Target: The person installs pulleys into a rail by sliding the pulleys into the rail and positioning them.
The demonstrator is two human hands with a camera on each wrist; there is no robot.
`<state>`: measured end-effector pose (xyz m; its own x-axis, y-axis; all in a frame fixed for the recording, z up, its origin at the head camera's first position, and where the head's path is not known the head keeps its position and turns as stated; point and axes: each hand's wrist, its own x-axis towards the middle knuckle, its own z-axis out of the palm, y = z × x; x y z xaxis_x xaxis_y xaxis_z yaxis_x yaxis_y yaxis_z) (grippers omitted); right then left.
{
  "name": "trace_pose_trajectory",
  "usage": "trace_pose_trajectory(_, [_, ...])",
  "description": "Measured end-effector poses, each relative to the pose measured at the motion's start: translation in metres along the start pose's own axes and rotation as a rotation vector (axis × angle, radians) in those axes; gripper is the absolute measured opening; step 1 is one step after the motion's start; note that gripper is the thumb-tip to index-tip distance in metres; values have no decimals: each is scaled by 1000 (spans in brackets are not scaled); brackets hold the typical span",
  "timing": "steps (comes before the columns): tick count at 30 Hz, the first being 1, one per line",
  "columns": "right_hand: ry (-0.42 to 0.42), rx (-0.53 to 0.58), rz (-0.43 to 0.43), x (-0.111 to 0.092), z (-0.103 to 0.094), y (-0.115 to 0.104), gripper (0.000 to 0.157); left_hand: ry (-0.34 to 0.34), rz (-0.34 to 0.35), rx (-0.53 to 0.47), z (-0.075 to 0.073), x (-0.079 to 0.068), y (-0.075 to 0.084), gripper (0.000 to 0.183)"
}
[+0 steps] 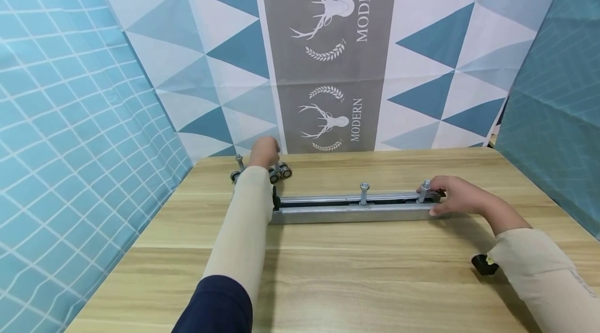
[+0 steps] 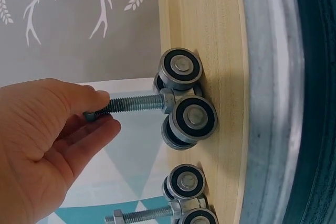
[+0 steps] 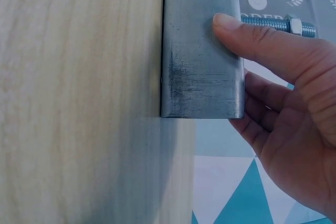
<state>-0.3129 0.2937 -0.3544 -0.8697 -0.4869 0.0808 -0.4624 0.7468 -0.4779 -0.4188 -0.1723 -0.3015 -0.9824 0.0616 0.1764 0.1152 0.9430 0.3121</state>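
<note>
A galvanized metal channel rail (image 1: 347, 214) lies across the wooden table, with two upright bolts (image 1: 364, 193) standing out of its slot. At its right end my right hand (image 1: 461, 197) grips the rail, thumb on the near wall and fingers on the far side; one bolt (image 3: 268, 23) is close by the thumb. Behind the rail's left end, my left hand (image 2: 47, 129) pinches the threaded bolt (image 2: 136, 103) of a roller trolley (image 2: 195, 115) between thumb and fingers. That trolley's wheels appear to rest on the table. A second roller trolley (image 2: 188, 181) stands beside it.
A black piece (image 1: 275, 200) sits at the rail's left end, partly behind the left sleeve. Near the right sleeve lies a small black object (image 1: 484, 265), partly covered. Patterned cloth (image 1: 328, 62) hangs behind the wooden table (image 1: 365, 275), with a blue checked cloth (image 1: 61, 114) at left.
</note>
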Motion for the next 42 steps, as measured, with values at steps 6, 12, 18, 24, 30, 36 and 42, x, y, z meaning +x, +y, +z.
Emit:
trace_pose_trajectory(6, [9, 15, -8, -2, -2, 0, 47, 2, 22, -40, -3, -3, 1, 21])
trace_pose_trajectory(12, [6, 10, -6, -2, -1, 0, 48, -6, 30, -43, -5, -6, -2, 12])
trace_pose_trajectory(18, [3, 5, -23, -3, 1, 0, 50, -25, 18, -60, -7, -9, -7, 14])
trace_pose_trajectory(24, [12, 6, -23, -2, 0, -2, 50, 8, 39, -66, -13, -14, -9, 12])
trace_pose_trajectory(30, [8, -5, -15, -1, -2, -1, 50, 44, 41, -105, -21, -18, -10, 11])
trace_pose_trajectory(36, [15, 1, -25, -2, -2, -1, 50, 61, 53, -83, -32, -24, -9, 11])
trace_pose_trajectory(42, [20, 10, -5, -3, -2, -3, 49, 56, 70, -51, -43, -34, -17, 12])
